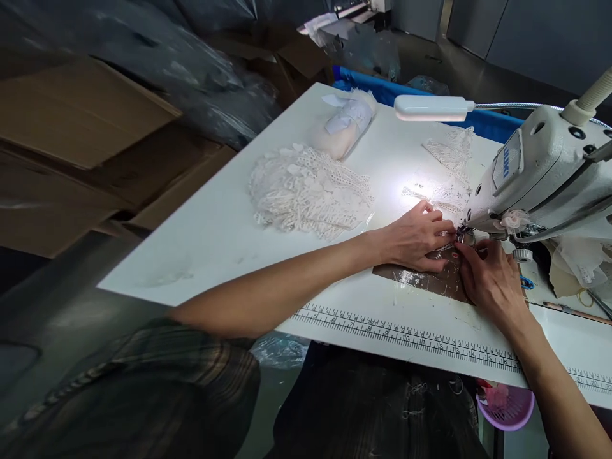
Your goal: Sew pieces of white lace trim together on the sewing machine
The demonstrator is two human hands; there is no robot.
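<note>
My left hand (421,239) lies palm down with its fingers apart and slightly bent, on a piece of white lace (442,197) left of the needle. The lace runs under the fingers towards the presser foot (459,234) of a white sewing machine (540,172). On the other side of the foot, my right hand (495,277) has its thumb and forefinger drawn in close to it. What these fingertips grip is hidden. Beneath both hands is a shiny brown plate (415,277). A lamp (433,108) lights the spot.
A heap of white lace pieces (310,191) and a wrapped pale bundle (347,124) lie left on the white table (229,261). A ruler strip (406,335) runs along the front edge. Scissors (600,303) and a pencil (578,312) lie right. Below hangs a pink basket (509,411); cardboard boxes (81,108) stand left.
</note>
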